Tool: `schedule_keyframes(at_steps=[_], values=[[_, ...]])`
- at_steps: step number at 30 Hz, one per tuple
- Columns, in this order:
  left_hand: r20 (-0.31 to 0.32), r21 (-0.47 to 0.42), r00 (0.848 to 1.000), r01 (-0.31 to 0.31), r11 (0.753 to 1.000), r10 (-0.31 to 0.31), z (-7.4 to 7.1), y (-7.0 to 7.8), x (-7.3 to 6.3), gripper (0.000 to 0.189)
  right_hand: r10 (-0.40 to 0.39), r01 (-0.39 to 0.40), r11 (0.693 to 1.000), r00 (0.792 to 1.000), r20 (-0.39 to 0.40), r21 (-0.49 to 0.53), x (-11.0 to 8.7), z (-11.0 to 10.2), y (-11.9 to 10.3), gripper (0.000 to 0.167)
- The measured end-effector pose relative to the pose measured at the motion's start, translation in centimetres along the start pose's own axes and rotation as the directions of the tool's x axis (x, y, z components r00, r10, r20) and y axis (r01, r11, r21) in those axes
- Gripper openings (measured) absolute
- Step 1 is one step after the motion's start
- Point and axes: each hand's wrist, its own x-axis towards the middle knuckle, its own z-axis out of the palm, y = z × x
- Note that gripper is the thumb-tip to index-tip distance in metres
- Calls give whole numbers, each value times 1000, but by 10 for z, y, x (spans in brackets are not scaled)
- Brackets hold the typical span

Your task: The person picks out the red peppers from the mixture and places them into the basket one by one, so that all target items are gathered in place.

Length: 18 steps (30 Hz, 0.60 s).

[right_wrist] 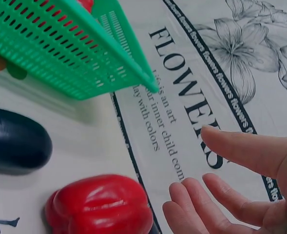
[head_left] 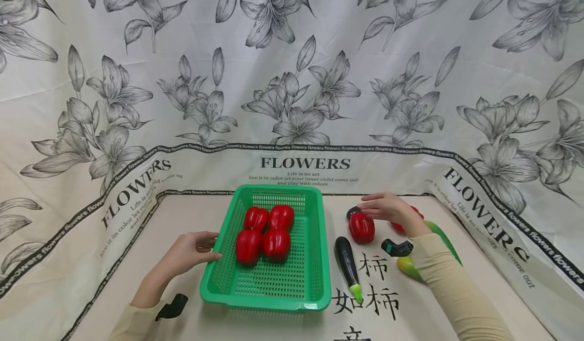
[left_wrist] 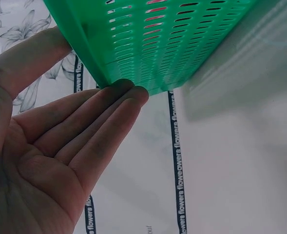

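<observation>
A green plastic basket with slotted walls holds several red bell peppers. My left hand pinches its left rim, the thumb over the edge and the fingers against the outer wall; in the left wrist view those fingers are nearly straight along the slotted side. To the right of the basket, my right hand hovers with spread, relaxed fingers just behind and above a loose red bell pepper. In the right wrist view nothing lies between the thumb and fingers of this hand, and the pepper sits apart from them.
An eggplant lies between basket and right arm. A dark object shows partly behind the loose pepper. Under the right forearm are a yellow-green fruit, a green item and another red pepper. Flower-printed cloth rises behind.
</observation>
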Motion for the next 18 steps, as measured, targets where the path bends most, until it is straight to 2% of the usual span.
schedule_keyframes(at_steps=[9, 16, 18], values=[[1, -2, 1000, 18, 1000, -18, 0, 0, -2, 61, 90, -84, 994, 992, -91, 71, 4, -11, 21, 67], [0, -5, 1000, 11, 1000, -11, -1, 0, -2, 62, 152, -153, 988, 983, -104, -1, 8, -12, 39, 74], [2, -5, 1000, 10, 1000, -10, -1, 1, -2, 62, 165, -165, 986, 982, -96, 5, 11, -11, 45, 75]])
